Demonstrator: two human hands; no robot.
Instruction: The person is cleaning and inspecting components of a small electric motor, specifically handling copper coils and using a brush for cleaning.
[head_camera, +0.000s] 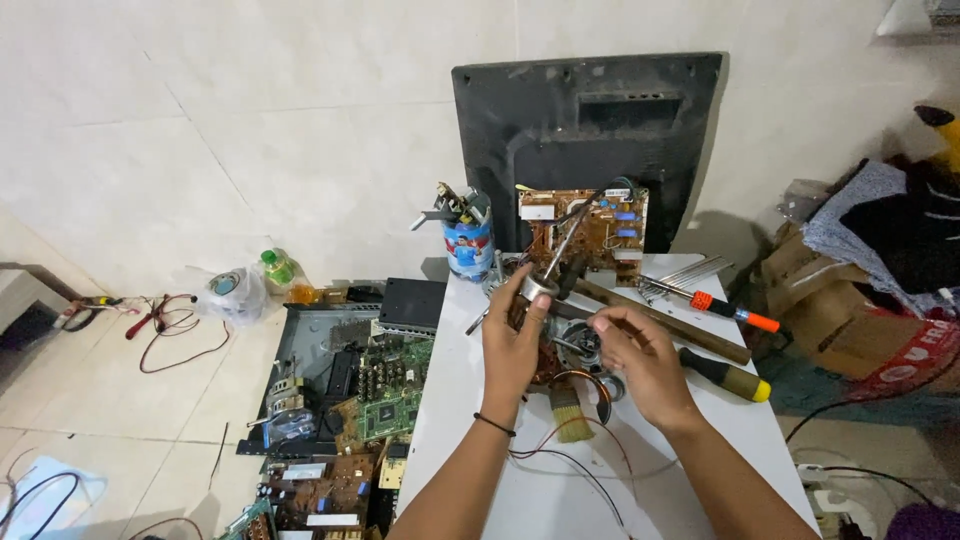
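Small motor (540, 292), centre frame: dull silvery metal. Table (470, 400), lower centre: smooth matt white. Brush (572, 418): pale bristles. Screwdriver (728, 308), right: glossy orange plastic handle. Monitor shell (585, 120), top centre: matt black plastic, dusty. Box (830, 320), right edge: brown cardboard.

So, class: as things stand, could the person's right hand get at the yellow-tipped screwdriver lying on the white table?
Probably yes. The right hand is pinching something small, but the yellow-tipped screwdriver lies just to its right on the white table, uncovered, with nothing between them. The hand would likely have to free its fingers first.
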